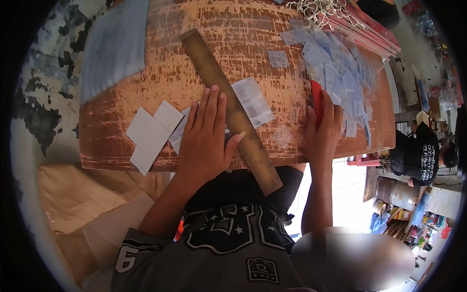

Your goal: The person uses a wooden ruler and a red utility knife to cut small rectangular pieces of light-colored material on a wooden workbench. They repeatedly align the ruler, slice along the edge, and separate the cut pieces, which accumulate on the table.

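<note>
My left hand [204,131] lies flat with its fingers stretched out, pressing on the edge of a long brownish flat straightedge [233,107]. The straightedge slants across the worn table and its near end juts over the edge toward me. Beneath it, a translucent plastic sheet [254,103] shows on both sides, partly hidden by the hand. To the right, my right hand [325,124] is closed around a red-handled cutter knife [316,100]; its blade is hard to make out. The knife is apart from the straightedge, beside a heap of small clear plastic pieces [335,68].
Pale cut cards [153,131] lie left of my left hand. A large bluish plastic sheet [116,48] covers the far left of the table [170,68]. One small clear square [278,59] lies apart. White cords [331,14] lie at the far right. Another person [418,155] is off to the right.
</note>
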A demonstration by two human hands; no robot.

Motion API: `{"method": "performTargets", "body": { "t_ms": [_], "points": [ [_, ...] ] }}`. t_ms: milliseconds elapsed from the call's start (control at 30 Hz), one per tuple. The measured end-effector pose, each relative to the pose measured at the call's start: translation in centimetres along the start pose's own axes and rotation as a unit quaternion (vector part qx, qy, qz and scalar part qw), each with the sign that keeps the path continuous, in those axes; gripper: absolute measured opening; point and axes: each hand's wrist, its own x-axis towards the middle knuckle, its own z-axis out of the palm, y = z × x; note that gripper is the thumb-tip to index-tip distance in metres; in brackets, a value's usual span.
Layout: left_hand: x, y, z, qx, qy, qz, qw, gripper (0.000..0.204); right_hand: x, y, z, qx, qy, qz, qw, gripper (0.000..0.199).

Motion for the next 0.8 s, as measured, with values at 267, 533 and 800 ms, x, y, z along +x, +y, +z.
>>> {"method": "performTargets", "body": {
  "t_ms": [267, 533, 800],
  "points": [
    [-0.1, 0.2, 0.0, 0.003, -0.003, -0.007, 1.0, 0.088, -2.3, -2.2, -1.6, -0.069, 0.062, -0.105, 0.99, 0.046],
    [0.0, 0.3, -0.2, 0.001, -0.005, -0.01, 1.0, 0.089, -9.5, -8.3, -3.5, 0.048, -0.216, -0.079, 0.972, 0.073],
    [0.0, 0.0, 0.1, -0.004, 0.018, -0.003, 1.0, 0.088, -9.5, -9.1, -2.7, 0.04, -0.212, -0.068, 0.974, 0.082]
  ]
}}
